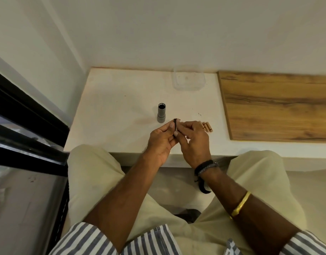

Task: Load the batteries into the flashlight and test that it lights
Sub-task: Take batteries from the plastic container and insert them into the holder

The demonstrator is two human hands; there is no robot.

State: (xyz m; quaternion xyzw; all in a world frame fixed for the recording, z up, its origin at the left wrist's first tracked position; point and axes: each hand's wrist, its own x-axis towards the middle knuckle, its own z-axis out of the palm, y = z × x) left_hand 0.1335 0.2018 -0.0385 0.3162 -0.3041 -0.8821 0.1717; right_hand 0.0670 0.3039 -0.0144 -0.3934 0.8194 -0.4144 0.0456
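One grey flashlight body [161, 113] stands upright on the white ledge [112, 100], open end up. Just in front, the left hand [161, 142] and right hand [194, 142] both pinch one small dark part [176, 125] with curled fingers; most of it is hidden. At least three gold batteries [206, 127] lie beside the right hand, partly covered. One clear plastic container [188, 78] sits near the wall.

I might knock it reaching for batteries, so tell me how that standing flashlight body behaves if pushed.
The flashlight body stands tall and narrow on end, so it would probably tip easily. Being round, it would likely roll across the smooth counter afterwards. Open and hollow, it is probably light.
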